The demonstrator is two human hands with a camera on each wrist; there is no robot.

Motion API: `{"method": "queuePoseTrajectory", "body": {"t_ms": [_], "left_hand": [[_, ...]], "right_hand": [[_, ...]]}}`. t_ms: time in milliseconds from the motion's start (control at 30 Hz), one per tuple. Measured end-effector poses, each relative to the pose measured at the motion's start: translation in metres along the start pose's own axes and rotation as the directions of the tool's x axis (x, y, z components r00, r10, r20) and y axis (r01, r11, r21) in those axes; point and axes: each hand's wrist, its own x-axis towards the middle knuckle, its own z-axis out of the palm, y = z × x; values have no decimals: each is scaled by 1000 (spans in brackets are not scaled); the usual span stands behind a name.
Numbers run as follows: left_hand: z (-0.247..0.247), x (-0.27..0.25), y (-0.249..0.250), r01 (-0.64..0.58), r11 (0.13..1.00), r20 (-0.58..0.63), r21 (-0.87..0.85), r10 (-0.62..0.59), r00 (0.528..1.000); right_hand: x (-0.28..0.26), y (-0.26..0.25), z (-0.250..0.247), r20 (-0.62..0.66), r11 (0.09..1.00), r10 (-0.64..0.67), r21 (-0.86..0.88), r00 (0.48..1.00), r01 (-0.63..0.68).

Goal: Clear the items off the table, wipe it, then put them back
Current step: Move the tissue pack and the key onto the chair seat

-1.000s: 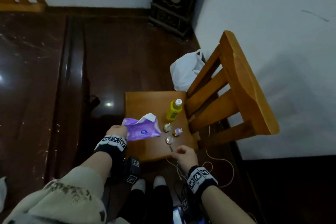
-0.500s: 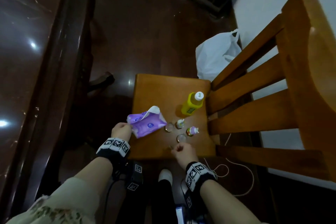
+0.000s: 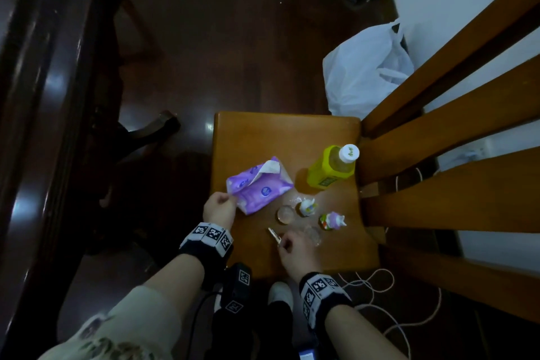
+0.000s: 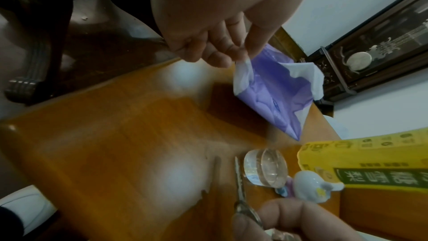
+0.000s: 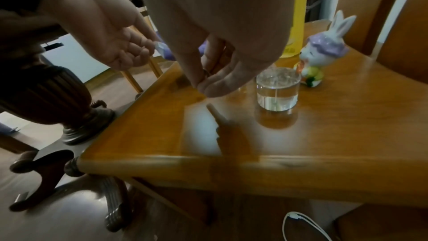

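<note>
Now the right hand (image 3: 295, 248) has lifted the small key (image 3: 274, 234) off the wooden seat (image 3: 257, 137), pinching its end. Left hand (image 3: 219, 209) still pinches a corner of the purple tissue pack (image 3: 258, 185), beside the yellow bottle (image 3: 331, 168) and two little figures.

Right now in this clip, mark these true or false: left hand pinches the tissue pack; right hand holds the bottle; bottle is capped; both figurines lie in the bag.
1. The left hand pinches the tissue pack. True.
2. The right hand holds the bottle. False: it pinches a key.
3. The bottle is capped. True.
4. Both figurines lie in the bag. False: one figurine and the other stand on the wooden seat.
</note>
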Motion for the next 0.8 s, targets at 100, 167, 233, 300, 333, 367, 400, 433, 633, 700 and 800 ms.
{"method": "queuePoseTrajectory", "body": {"t_ms": [100,167,233,300,333,367,400,433,633,700,800], "left_hand": [[7,14,-9,23,999,47,42,-25,999],[8,18,-12,30,997,49,72,-34,998],[8,17,-12,40,996,49,78,-44,998],[7,14,-10,59,995,70,79,-65,995],[6,12,-9,64,994,78,85,-70,994],[5,11,-8,69,994,84,88,-76,994],[3,10,-7,73,993,91,93,-81,993],[1,9,-6,78,992,97,96,-87,991],[-20,-16,12,84,992,101,91,-93,991],[-28,-35,24,72,994,120,87,-83,989],[-40,-67,47,32,996,159,84,-45,986]], "right_hand": [[6,2,3,-5,998,7,-61,1000,-7],[9,2,2,4,997,29,-66,1000,-28],[11,1,2,33,996,60,-69,998,-58],[12,0,2,54,994,84,-78,995,-80],[13,0,2,59,993,92,-83,994,-87],[13,0,1,64,991,103,-90,993,-97],[13,0,1,72,990,112,-99,991,-105],[13,-1,0,84,988,120,-111,989,-110],[-11,-21,-22,163,977,150,-173,975,-121],[-24,-32,-36,167,975,161,-180,973,-130],[-48,-52,-63,147,974,164,-183,975,-136]]}}
